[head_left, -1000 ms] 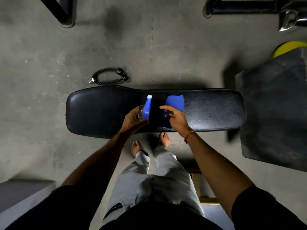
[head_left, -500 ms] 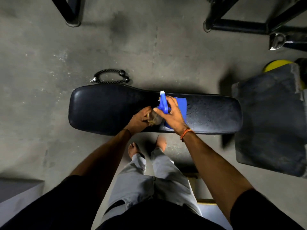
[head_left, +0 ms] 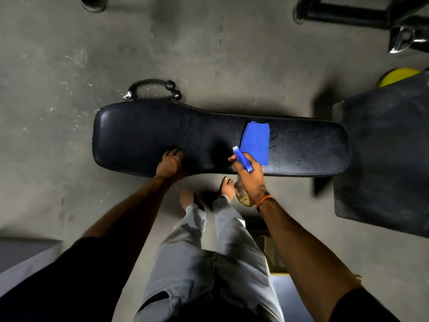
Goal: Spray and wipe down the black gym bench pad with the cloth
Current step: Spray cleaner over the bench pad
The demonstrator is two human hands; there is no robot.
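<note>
The black gym bench pad [head_left: 162,135] lies across the floor in front of me. A folded blue cloth [head_left: 256,138] rests on its right half. My right hand [head_left: 251,180] grips a spray bottle [head_left: 243,160] with a blue trigger head and a clear body, held over the pad's near edge just in front of the cloth, nozzle pointing away and left. My left hand [head_left: 169,163] rests flat on the pad's near edge, left of centre, holding nothing.
A black rope handle [head_left: 152,91] lies on the concrete floor behind the pad. A second dark pad [head_left: 383,159] stands at the right with a yellow disc [head_left: 394,76] behind it. Black machine frames [head_left: 348,12] cross the top right. My bare feet [head_left: 228,187] stand close to the bench.
The spray bottle has passed from my left hand to my right hand. My left hand let go and moved left onto the pad's near edge. The cloth stays on the pad.
</note>
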